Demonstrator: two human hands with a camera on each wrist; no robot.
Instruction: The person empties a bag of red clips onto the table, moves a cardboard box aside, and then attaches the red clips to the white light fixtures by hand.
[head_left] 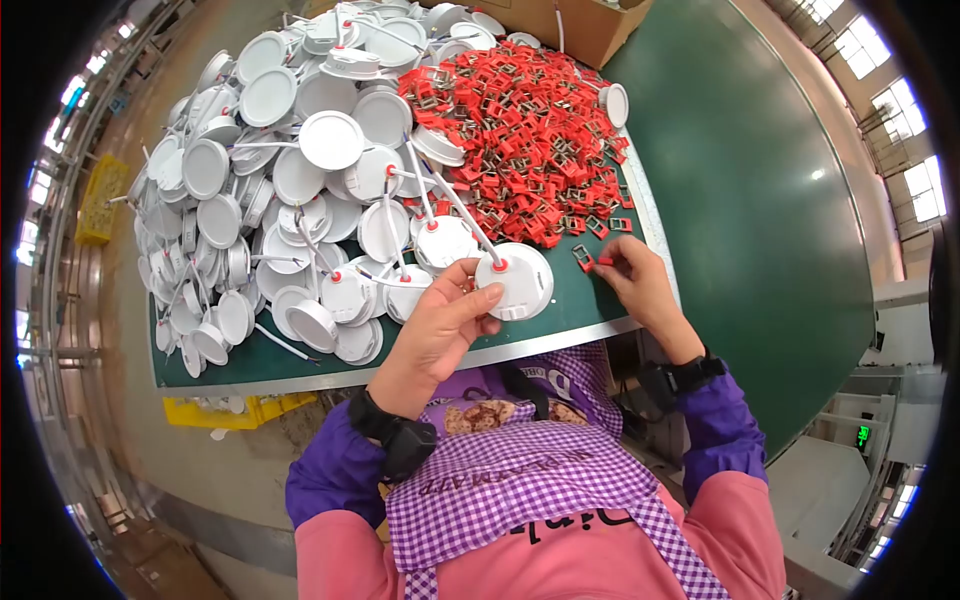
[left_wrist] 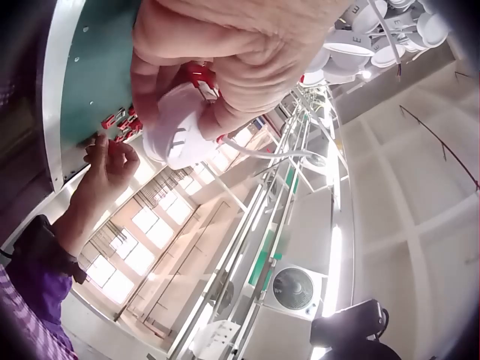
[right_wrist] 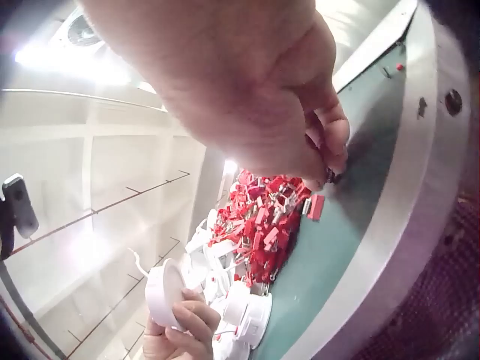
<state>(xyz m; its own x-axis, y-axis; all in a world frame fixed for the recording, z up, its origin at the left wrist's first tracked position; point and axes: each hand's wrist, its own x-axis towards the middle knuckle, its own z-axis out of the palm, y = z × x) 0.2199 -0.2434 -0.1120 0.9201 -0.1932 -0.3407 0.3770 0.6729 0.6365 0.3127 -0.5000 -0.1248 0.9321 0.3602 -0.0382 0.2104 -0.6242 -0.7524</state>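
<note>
Your left grip [head_left: 436,328] is closed on the rim of a white round fixture [head_left: 522,290], thumb laid over its back and fingers beneath. Your right grip [head_left: 645,288], at the fixture's three o'clock, has thumb and fingertips drawn nearly together, pinching a red clip [head_left: 583,258] with a metal frame; this clip sits at the fixture's two o'clock, just beside it. The fixture is held up near your edge of the green surface [head_left: 588,306], its back turned toward you, and a white cable [head_left: 465,214] leaves its red collar toward eleven o'clock. Taking the fixture as your centre, a pile of red clips [head_left: 520,150] lies at twelve o'clock, with a cardboard box [head_left: 595,32] farther out beyond it. Around ten o'clock spreads a large heap of white fixtures [head_left: 265,95], many with cables. At eight o'clock, below the surface, is a yellow crate [head_left: 240,412].
</note>
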